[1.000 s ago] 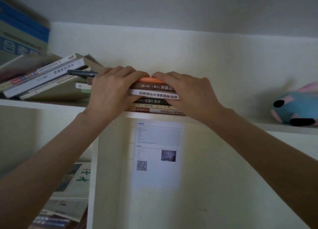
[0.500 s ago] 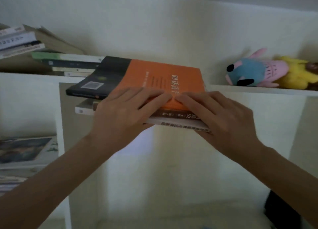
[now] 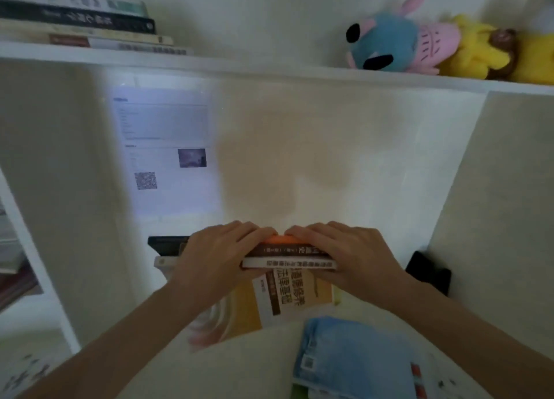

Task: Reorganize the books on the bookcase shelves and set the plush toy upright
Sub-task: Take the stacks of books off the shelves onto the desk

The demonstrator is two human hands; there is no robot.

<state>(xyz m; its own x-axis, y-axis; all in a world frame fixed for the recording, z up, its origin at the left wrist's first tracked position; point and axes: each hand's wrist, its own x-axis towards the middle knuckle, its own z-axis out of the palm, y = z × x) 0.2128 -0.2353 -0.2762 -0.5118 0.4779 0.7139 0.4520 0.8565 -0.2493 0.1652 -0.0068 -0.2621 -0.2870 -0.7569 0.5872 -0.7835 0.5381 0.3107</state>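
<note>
1. Since the closest stuff decides where things can land: a light blue book lies flat nearest the camera on the bottom board. A yellow book lies flat just behind it.
2. Right over the yellow book's far edge is the stack of books, orange cover on top and spines facing the camera. I can't tell if the stack is touching the yellow book or hanging just above it.
3. The left hand and right hand clamp the stack from either end. The fingers are curled over the top and pressed close together. Thumbs are hidden, probably underneath.
4. My take on doing this step well: keep the stack level and squeeze evenly from both ends. That glossy orange one looks like it'd slide off first.
5. I'd also pick a bare spot. Half on the yellow book, the stack would likely sit crooked.
6. A black object sits off to the right by the side panel, so watch the right elbow there.
7. Further back, a paper sheet with a QR code is stuck on the back wall.
8. Up on the upper shelf there's a flat pile of books at the left. The plush toy, blue and pink, is lying on its side at the right, against a yellow plush. It's not upright yet.
</note>
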